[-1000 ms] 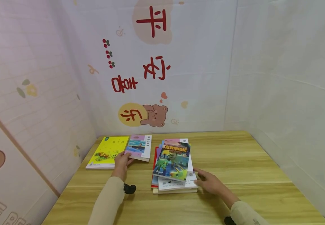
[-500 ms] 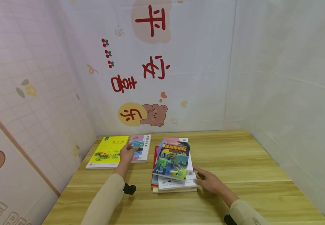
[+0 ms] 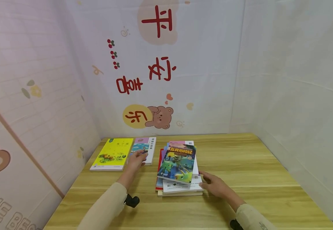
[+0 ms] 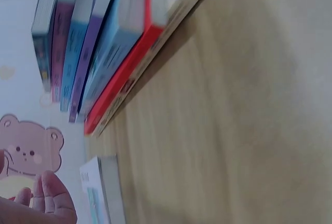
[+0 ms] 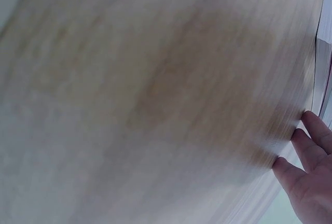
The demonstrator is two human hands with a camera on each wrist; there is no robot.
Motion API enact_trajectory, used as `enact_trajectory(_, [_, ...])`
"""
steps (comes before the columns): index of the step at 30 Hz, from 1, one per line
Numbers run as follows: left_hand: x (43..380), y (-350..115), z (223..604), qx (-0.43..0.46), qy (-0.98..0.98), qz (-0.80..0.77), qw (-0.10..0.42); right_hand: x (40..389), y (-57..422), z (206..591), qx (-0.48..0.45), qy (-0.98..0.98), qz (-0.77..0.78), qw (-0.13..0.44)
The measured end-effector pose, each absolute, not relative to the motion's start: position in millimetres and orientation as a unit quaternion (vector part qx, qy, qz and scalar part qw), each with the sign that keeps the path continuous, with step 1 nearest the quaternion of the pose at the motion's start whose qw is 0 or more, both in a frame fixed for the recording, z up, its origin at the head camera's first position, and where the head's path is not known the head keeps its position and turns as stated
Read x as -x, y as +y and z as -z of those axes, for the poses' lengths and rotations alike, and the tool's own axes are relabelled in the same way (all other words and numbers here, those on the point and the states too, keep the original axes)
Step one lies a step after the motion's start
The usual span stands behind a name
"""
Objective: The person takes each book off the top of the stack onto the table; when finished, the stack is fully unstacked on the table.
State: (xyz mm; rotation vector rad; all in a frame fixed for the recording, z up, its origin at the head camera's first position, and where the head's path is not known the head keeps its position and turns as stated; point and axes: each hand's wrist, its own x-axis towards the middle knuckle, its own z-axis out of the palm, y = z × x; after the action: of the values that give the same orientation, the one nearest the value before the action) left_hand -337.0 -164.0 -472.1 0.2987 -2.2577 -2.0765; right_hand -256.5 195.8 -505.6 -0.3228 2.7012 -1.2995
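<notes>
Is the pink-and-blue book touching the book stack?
Apart. The head view shows a strip of bare tabletop between the pink-and-blue book and the book stack.

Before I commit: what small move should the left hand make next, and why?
Probably swing the left hand to the dinosaur book: that hand looks empty, the book lies uncovered atop the stack, and the right hand is at the stack's edge.
</notes>
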Motion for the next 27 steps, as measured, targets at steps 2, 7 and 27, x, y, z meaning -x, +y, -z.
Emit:
enact_trajectory(2, [331,-160,474,-0.097,-0.719,0.687,0.02,257,196,506,0.106,0.896,0.427,0.063])
enact_trajectory(7, [317,-149,481,-0.099,-0.697,0.71,-0.014,258,197,504,0.108,0.896,0.426,0.064])
enact_trajectory(27, [269,-119,495,-0.034,-0.694,0.712,-0.097,259,198,507,0.113,0.891,0.434,0.07])
